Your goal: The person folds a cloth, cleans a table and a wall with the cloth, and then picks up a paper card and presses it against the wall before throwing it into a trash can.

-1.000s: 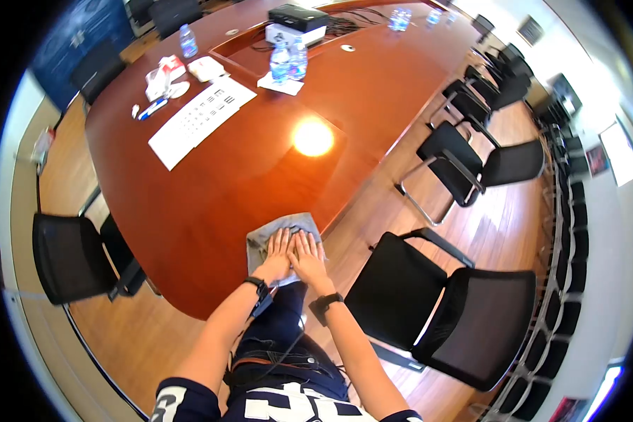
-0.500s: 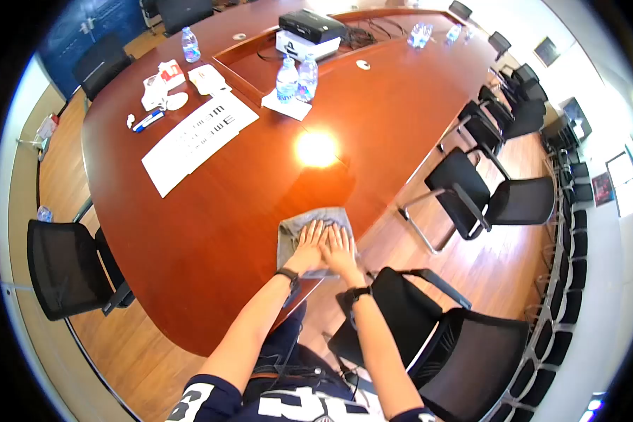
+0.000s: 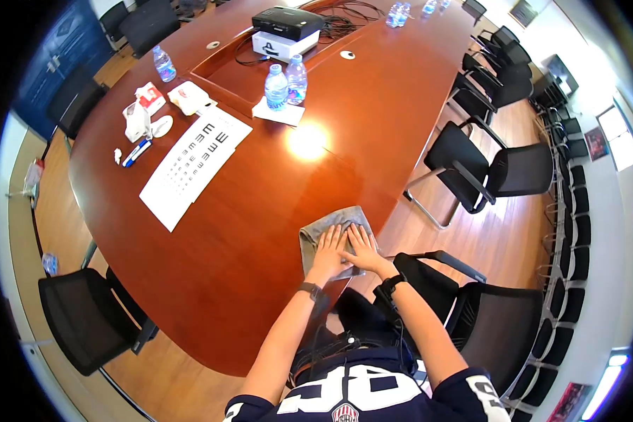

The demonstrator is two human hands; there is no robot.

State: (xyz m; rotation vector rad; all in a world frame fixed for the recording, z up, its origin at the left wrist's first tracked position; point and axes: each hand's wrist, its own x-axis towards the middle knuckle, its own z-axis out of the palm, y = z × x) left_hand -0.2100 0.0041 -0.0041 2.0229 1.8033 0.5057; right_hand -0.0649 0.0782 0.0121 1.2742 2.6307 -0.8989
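A grey cloth (image 3: 311,243) lies on the reddish-brown wooden table (image 3: 239,281), close to its right-hand edge. My left hand (image 3: 329,254) rests flat on the cloth with its fingers stretched forward. Beside it, my right hand (image 3: 364,252) also presses flat on the cloth, fingers extended, its thumb side meeting the left hand. Neither hand is wrapped round anything. The part of the cloth under the palms is hidden. Each wrist bears a dark band.
Printed E-chart sheets (image 3: 190,165) lie left of centre, near a blue marker (image 3: 137,152) and a tissue pack (image 3: 150,97). Two water bottles (image 3: 276,88) stand on paper, before a black projector (image 3: 287,22) on a white box. A black chair (image 3: 496,330) stands at my right.
The view has shifted, so the chart sheets sit further left and the hands further right in it. Both hands stay flat on the cloth near the table edge.
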